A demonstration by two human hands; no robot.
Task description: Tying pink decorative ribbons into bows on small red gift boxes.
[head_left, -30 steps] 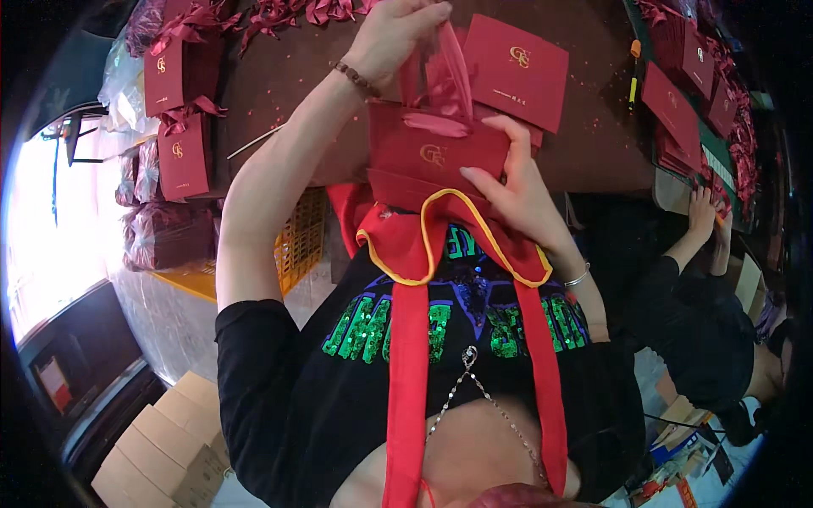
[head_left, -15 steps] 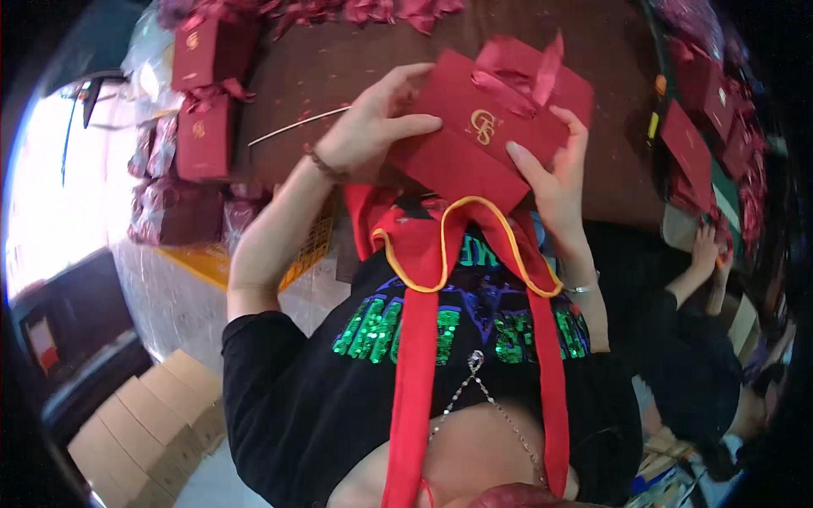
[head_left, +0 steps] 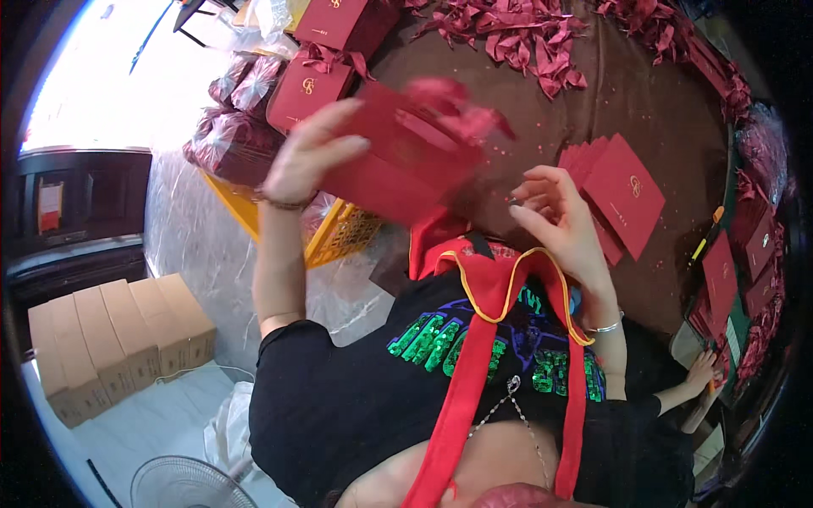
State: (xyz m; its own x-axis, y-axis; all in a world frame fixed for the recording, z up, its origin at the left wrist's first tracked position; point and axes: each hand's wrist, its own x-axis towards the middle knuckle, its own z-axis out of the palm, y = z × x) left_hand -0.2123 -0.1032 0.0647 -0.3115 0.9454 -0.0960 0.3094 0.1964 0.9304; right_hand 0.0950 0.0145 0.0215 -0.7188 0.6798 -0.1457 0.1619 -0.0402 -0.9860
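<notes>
My left hand grips the left edge of a dark red paper gift bag, blurred by motion. A wine-red ribbon bow sits along its top edge. My right hand is apart from the bag, over the table's near side, its fingers loosely bent and holding nothing. Just right of it, a fanned stack of flat red bags with a gold emblem lies on the brown-covered table. To the left of the held bag, finished-looking red bags with bows stand in a row.
Loose red ribbons are heaped at the table's far side. A yellow crate with plastic-wrapped red bundles stands left. Cardboard boxes and a fan are lower left. At right, another person's hand is beside red bags.
My right hand has let go of the gift bag. My left hand has carried it leftward, toward the row of bags. The view has swung left, and the flat stack now shows.
</notes>
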